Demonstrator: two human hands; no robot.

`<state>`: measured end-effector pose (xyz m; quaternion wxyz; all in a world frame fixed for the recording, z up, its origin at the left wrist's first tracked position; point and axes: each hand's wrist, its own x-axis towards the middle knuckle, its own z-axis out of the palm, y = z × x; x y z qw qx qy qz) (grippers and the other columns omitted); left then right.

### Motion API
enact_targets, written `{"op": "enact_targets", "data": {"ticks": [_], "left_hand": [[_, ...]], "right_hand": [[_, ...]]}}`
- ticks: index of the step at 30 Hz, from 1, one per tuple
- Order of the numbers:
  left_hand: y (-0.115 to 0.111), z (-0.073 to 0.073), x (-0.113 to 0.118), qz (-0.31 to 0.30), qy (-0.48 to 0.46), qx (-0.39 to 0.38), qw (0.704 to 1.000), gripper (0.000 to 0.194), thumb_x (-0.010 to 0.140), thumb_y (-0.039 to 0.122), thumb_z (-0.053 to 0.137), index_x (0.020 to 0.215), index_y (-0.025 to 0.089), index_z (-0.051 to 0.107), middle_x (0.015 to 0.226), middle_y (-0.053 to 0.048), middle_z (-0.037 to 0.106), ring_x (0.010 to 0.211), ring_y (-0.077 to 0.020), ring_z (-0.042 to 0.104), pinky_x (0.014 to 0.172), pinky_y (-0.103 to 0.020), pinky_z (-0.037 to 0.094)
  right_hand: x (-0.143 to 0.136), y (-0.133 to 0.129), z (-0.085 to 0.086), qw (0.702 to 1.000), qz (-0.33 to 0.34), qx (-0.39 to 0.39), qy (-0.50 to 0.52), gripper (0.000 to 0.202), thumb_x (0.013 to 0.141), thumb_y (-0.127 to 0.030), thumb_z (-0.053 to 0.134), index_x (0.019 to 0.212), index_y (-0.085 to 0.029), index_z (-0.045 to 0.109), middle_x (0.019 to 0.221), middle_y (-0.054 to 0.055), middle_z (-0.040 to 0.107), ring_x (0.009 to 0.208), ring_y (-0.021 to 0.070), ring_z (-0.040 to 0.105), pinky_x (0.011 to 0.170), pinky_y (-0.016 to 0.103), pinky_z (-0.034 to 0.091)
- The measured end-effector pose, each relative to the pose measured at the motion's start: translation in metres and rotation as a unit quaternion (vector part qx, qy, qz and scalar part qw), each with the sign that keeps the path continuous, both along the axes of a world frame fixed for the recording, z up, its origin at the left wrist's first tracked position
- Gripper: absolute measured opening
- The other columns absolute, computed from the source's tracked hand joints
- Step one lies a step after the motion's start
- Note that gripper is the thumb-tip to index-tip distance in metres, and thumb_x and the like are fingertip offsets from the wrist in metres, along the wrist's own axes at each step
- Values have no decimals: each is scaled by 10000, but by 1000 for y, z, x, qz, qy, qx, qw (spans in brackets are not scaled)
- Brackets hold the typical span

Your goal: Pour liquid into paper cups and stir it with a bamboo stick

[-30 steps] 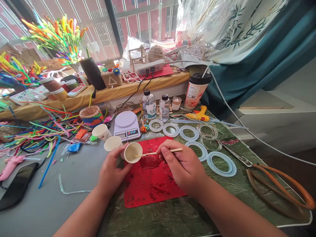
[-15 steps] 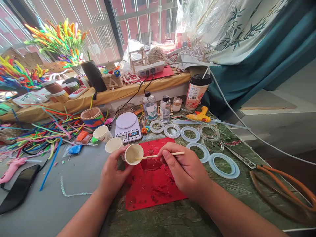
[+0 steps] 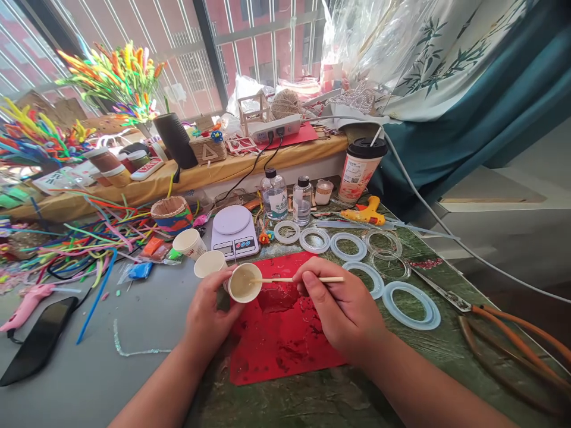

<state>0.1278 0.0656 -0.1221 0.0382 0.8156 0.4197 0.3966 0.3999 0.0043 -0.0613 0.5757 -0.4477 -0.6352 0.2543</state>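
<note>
My left hand (image 3: 209, 312) is closed around a paper cup (image 3: 245, 283), tilted so its mouth faces me. A cloudy, pale liquid lies inside. My right hand (image 3: 341, 303) pinches a thin wooden stick (image 3: 281, 279), whose far end dips into the cup. Beneath both hands lies a red sheet (image 3: 285, 339) with wet, shiny patches. Two other paper cups stand just beyond my left hand, a nearer one (image 3: 209, 263) and a farther one (image 3: 189, 242). Several ring-shaped silicone molds (image 3: 389, 303) lie beyond and to the right of my right hand.
Behind the sheet stand a kitchen scale (image 3: 234, 232), two clear bottles (image 3: 274, 193) and a lidded drink cup (image 3: 360, 169). A yellow glue gun (image 3: 368, 212) and large scissors (image 3: 473, 309) lie right. Pipe cleaners (image 3: 98, 238), a pink glue gun (image 3: 29, 304) and a phone-like black slab (image 3: 40, 339) are left.
The stick's end has shifted within the cup, and the stick lies more level now. The whole view has moved slightly, with everything a little lower and to the right.
</note>
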Motion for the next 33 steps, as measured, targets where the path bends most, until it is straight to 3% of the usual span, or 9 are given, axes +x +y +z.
{"op": "enact_targets", "data": {"ticks": [7, 17, 25, 33], "left_hand": [[0, -2, 0, -1, 19, 36, 999, 536, 951, 311, 832, 1437, 258, 612, 1300, -111, 781, 1213, -290, 771, 1042, -445, 666], [-2, -2, 1, 6, 30, -48, 998, 565, 832, 312, 915, 1333, 265, 658, 1270, -99, 764, 1169, -311, 778, 1012, -464, 670], [0, -2, -1, 13, 26, -60, 998, 692, 863, 359, 897, 1481, 257, 603, 1355, -127, 748, 1230, -327, 757, 1023, -474, 668], [0, 6, 0, -24, 47, -86, 995, 482, 904, 326, 854, 1358, 281, 700, 1318, -94, 784, 1234, -304, 769, 1058, -450, 663]], "right_hand": [[3, -2, -1, 999, 3, 40, 3, 232, 1161, -206, 510, 1023, -256, 689, 864, -19, 703, 783, 149, 671, 732, 275, 533], [4, -1, 0, 999, -22, 47, -14, 227, 1149, -178, 519, 1029, -253, 697, 874, -16, 724, 793, 149, 692, 737, 272, 541], [2, 0, -1, 998, -12, 46, -27, 232, 1155, -178, 513, 1010, -244, 683, 861, -11, 710, 774, 154, 693, 718, 275, 535], [1, -2, -1, 999, -9, 42, -26, 229, 1158, -182, 513, 1019, -247, 684, 848, -15, 700, 758, 151, 672, 709, 275, 530]]}}
